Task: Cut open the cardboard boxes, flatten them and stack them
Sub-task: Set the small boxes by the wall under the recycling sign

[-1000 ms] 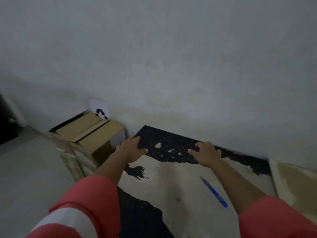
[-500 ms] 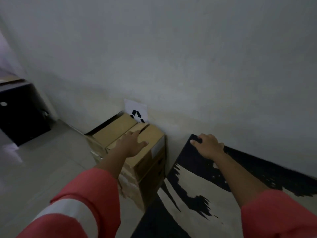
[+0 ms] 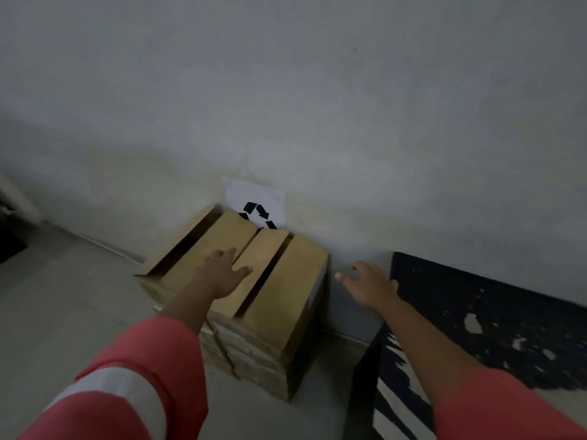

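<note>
Against the wall on the floor: stack of flattened boxes (image 3: pixel 295 281) under the recycling sign (image 3: pixel 257 201). Left hand (image 3: pixel 222 274) still lies flat on top, fingers relaxed. Right hand (image 3: pixel 368 284) (gripping the bench (image 3: pixel 476 306) corner half a second ago) has let go, fingers spread, holding nothing.

We are observing a plain grey-white wall (image 3: pixel 317 90), dimly lit and showing yellowish staining low down. We are noting a white paper sign (image 3: pixel 255 196) with black recycling arrows near its base, a pale floor (image 3: pixel 63 312), a dark object (image 3: pixel 9 246) at far left, and a black-and-cream patterned surface (image 3: pixel 476 312) at right.
</note>
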Demonstrator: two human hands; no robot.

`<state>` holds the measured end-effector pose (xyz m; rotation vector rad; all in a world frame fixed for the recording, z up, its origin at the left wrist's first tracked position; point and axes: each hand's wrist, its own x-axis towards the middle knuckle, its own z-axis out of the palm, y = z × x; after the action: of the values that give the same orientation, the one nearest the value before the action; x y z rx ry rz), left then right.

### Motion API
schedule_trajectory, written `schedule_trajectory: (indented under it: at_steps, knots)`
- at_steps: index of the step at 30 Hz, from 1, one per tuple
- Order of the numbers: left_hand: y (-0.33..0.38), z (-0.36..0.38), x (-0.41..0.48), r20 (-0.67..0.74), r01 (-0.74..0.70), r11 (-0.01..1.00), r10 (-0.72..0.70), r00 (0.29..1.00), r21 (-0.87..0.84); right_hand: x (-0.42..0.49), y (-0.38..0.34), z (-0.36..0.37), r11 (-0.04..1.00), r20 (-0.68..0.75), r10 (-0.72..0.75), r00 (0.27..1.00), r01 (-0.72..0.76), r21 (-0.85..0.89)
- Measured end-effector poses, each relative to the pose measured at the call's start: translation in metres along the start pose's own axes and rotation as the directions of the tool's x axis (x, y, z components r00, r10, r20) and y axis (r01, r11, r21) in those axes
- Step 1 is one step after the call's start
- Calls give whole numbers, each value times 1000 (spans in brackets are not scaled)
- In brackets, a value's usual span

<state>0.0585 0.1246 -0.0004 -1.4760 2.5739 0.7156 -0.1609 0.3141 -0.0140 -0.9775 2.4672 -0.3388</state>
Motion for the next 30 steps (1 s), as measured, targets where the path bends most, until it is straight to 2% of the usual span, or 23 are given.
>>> schedule_trajectory:
  at_steps: [7, 11, 14, 17, 20, 23, 26, 30]
  knots:
    - [-48, 20, 89, 99, -74, 997, 72, 992, 18, 47, -40, 70, 975, 88, 215, 973, -219, 37]
    - [-62, 43, 126, 147, -89, 994, 97, 984, -59, 72, -49, 107, 933, 123, 333, 935, -345, 102]
    - [-70, 62, 146, 158, -72, 985, 97, 983, -158, 90, -54, 133, 872, 203, 369, 907, -414, 263]
    - [-76, 81, 157, 194, -51, 982, 86, 977, -179, 104, -57, 158, 720, 264, 388, 883, -469, 512]
    - [-81, 96, 163, 231, -57, 986, 93, 968, -158, 110, -59, 176, 609, 311, 431, 847, -527, 592]
    - [-79, 106, 167, 188, -21, 990, 48, 981, -139, 116, -51, 197, 530, 320, 472, 821, -555, 641]
    - [-71, 111, 173, 133, 34, 998, -27, 991, -52, 120, -37, 217, 513, 299, 476, 827, -537, 669]
    - [-64, 114, 183, 142, 113, 990, -125, 982, 84, 111, -47, 209, 507, 244, 493, 835, -504, 699]
